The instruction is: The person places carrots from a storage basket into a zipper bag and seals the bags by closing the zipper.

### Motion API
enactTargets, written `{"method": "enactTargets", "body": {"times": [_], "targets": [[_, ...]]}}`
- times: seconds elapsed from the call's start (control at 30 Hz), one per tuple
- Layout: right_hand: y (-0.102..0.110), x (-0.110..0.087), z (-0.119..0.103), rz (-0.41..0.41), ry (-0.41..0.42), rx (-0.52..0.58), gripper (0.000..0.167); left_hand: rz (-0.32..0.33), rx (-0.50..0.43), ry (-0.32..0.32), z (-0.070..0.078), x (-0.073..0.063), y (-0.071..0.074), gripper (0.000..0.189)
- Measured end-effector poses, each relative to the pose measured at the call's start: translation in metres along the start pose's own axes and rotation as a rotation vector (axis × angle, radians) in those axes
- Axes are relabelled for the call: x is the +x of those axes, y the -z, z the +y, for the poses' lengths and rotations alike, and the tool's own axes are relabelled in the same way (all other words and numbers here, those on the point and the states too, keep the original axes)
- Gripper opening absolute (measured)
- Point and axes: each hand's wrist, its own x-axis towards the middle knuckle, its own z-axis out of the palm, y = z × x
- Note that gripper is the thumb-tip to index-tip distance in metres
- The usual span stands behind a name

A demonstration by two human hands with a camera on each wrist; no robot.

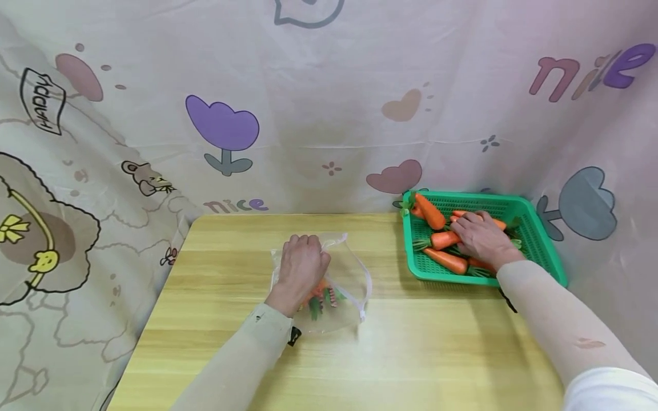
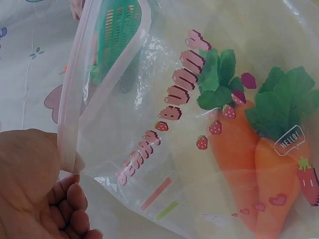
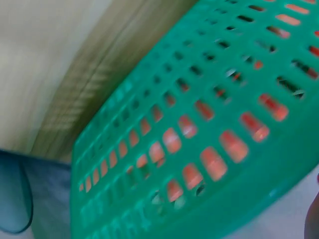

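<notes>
My left hand [image 1: 300, 268] pinches the edge of a clear zip bag [image 2: 114, 144] near its pale pink zip strip. Two carrots [image 2: 237, 154] with green leafy tops show inside the bag, whose side carries printed strawberries and lettering. On the right, my right hand [image 1: 483, 237] reaches down into a green plastic basket [image 1: 545, 251], its fingers bent over the carrots there. One carrot [image 1: 444, 240] lies right by its fingertips; I cannot tell whether the hand grips one. In the right wrist view the basket's slotted wall [image 3: 199, 129] hides most of the hand.
More carrots lie in the basket, one [image 1: 429, 211] leaning at its left corner and another [image 1: 447, 261] near the front wall. Both bag and basket rest on a light wooden table [image 1: 411, 348]. A printed cloth [image 1: 319, 114] hangs behind and beside the table.
</notes>
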Motion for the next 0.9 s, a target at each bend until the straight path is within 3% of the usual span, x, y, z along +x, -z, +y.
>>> {"method": "enactTargets", "body": {"times": [0.17, 0.27, 0.6, 0.9], "targets": [[0.007, -0.01, -0.002, 0.051, 0.054, -0.04, 0.056, -0.018, -0.006, 0.006, -0.002, 0.0, 0.002, 0.025], [0.012, -0.017, -0.002, 0.074, 0.045, -0.041, 0.051, -0.019, -0.012, -0.001, -0.003, 0.0, 0.003, 0.026], [0.039, -0.034, -0.007, 0.061, -0.107, 0.018, 0.04, -0.045, -0.026, 0.006, -0.006, 0.0, 0.007, 0.024], [0.07, -0.04, -0.03, 0.212, -0.119, 0.026, 0.042, -0.066, -0.041, 0.005, -0.008, 0.001, 0.007, 0.025]]}}
